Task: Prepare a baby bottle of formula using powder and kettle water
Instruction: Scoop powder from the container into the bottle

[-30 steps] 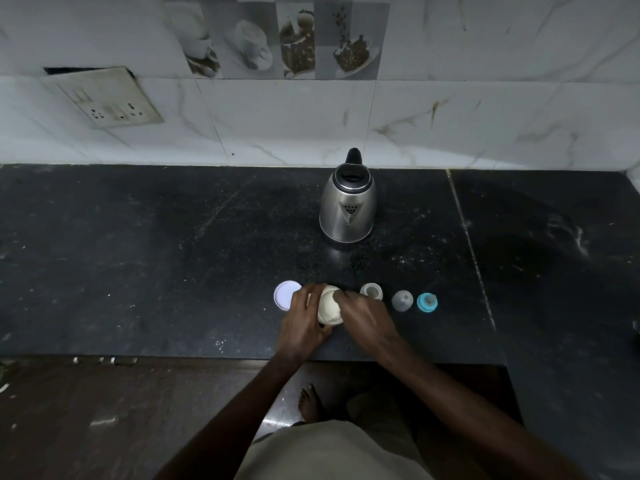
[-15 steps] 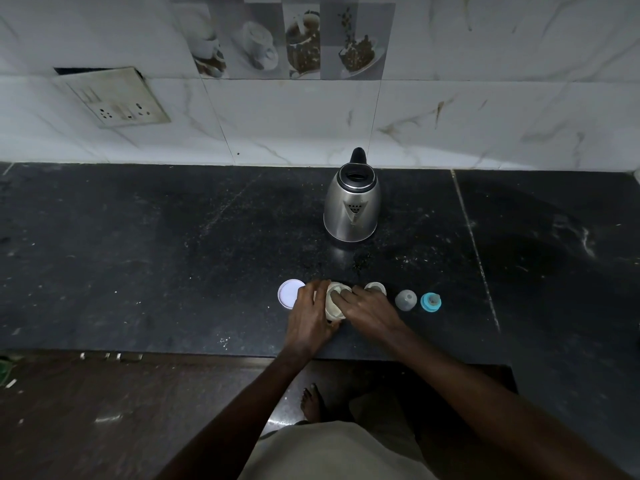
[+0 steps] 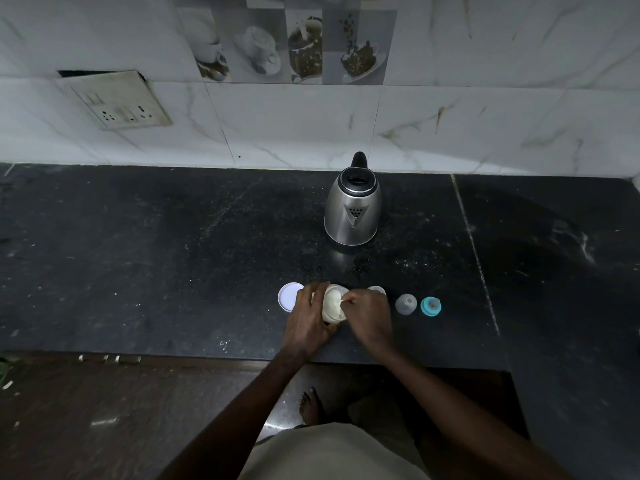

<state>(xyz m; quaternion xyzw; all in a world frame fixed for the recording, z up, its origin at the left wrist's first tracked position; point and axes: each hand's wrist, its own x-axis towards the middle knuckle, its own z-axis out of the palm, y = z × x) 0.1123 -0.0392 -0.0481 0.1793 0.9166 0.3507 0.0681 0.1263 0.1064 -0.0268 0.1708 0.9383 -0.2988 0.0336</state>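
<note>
Out past where you grip lies a dark stone counter (image 3: 138,265), speckled with pale crumbs, a thin seam running front to back off to the right. Beyond it rises a white marble-veined tile wall (image 3: 485,109), with a band of coffee-cup picture tiles (image 3: 294,46) straight ahead and high, and a grubby socket plate (image 3: 121,102) hanging askew up to the left. Below the counter's near edge you see a dim brown floor (image 3: 86,420); the light is low.

The dark counter (image 3: 138,254) lies bare across the left half of the frame and at far right. At lower centre a white lid (image 3: 288,297), both hands, a clear cap (image 3: 406,303) and a teal ring (image 3: 430,306) form a crowded row; the kettle (image 3: 353,213) stands behind them.
</note>
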